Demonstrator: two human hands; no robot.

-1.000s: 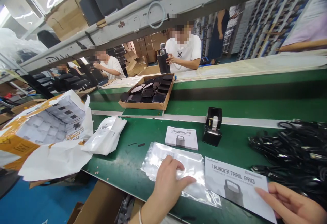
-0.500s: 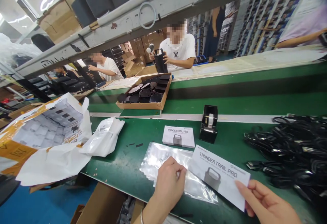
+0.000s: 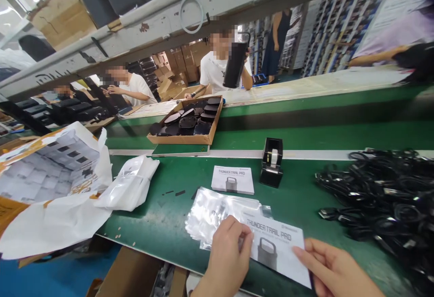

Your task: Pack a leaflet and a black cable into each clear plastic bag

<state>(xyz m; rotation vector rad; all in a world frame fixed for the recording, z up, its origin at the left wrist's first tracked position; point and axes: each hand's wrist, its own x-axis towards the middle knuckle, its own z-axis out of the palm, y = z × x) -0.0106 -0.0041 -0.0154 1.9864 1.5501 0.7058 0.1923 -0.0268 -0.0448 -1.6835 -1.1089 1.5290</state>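
Between the thumb and fingers of my right hand (image 3: 327,265) is the right end of a white printed booklet (image 3: 288,254), marked "THUNDER TRAIL PRO" with a picture of a speaker. My left hand (image 3: 230,254) is closed in a pinch at the clear plastic bags (image 3: 217,206), right beside the booklet's left end. Whether that end lies inside a bag or on top of it, I cannot tell. Just beyond the bags lies a stack of similar booklets (image 3: 232,180).
A black tape dispenser (image 3: 271,163) stands behind the booklets. Black cables (image 3: 379,202) are heaped on the right. A carton of dark parts (image 3: 185,123) sits further back. White bags (image 3: 130,186) and a large open sack (image 3: 50,170) lie left. Co-workers sit opposite, one holding a black speaker (image 3: 235,64).
My right hand has brought the booklet leftward and down, over the bags, against my left hand. The co-worker opposite has raised the black speaker. The camera view has shifted slightly.
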